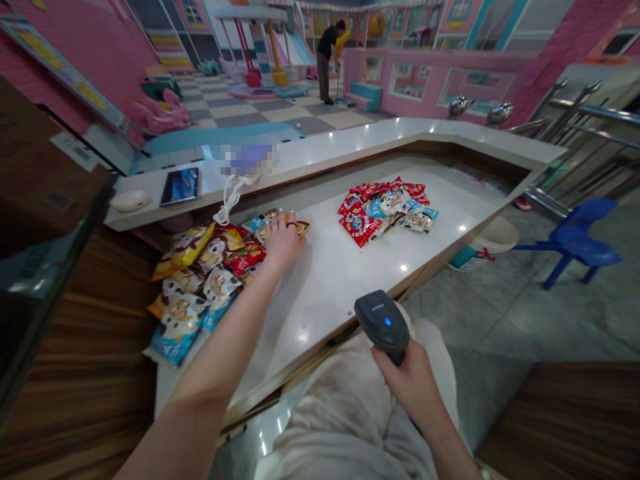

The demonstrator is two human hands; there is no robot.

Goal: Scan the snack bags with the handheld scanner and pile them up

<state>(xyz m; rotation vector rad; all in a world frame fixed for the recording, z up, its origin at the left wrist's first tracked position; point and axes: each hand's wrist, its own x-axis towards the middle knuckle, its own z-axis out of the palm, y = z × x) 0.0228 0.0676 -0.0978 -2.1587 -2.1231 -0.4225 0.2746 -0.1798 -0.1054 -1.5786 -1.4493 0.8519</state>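
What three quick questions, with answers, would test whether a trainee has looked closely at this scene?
1. Which hand holds the scanner?
2. True or false: the left hand is at the larger pile of snack packets.
3. What does the blue chair stand on? a) the counter; b) the floor; c) a cardboard box.

Key: 1. the right hand; 2. true; 3. b.

Blue chair point(583, 243) near a white bucket point(493, 237), phone point(180, 186) on the ledge point(345, 139), a person point(327, 50) beyond
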